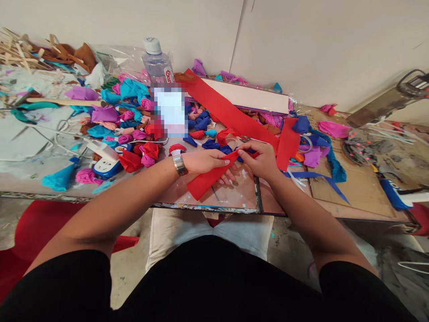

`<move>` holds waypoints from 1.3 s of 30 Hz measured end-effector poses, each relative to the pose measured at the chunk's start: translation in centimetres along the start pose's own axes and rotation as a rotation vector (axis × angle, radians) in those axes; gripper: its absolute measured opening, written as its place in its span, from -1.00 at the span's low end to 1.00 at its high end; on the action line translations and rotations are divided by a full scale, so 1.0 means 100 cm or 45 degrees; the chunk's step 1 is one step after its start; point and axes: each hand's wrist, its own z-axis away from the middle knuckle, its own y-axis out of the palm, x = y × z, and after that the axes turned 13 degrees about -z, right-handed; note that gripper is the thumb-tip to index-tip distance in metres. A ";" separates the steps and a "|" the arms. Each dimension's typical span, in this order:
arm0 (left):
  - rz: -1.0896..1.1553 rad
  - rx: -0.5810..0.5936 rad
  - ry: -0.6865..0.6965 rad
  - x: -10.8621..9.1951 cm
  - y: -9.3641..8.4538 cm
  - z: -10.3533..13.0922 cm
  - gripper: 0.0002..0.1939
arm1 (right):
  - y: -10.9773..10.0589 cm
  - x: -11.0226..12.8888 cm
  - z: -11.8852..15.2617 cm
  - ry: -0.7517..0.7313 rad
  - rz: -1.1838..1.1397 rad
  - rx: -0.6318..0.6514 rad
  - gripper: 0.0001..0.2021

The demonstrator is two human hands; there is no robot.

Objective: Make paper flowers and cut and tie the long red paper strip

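Note:
A red fabric strip (207,179) is stretched between my two hands above the front of the table. My left hand (209,163), with a metal watch (178,162) at the wrist, grips the strip between thumb and fingers, some fingers lying beneath it. Thumb and fingertips of my right hand (258,157) pinch the strip's upper end. Just behind the hands are dark blue fabric pieces (211,144) and a roll of clear tape (231,142). A long red strip (231,109) runs from the back toward my right hand, and a shorter red strip (287,142) lies beside it.
Rolled fabric pieces in several colours (127,116) cover the left side. A water bottle (157,62) stands behind a blurred screen (170,112). A power strip (107,165) with a white plug sits at left. Farther right are cardboard (355,188) and a dish of pins (362,147).

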 end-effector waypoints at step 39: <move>0.085 0.091 0.024 0.000 -0.008 0.027 -0.30 | 0.008 0.008 -0.033 0.215 -0.398 0.117 -0.77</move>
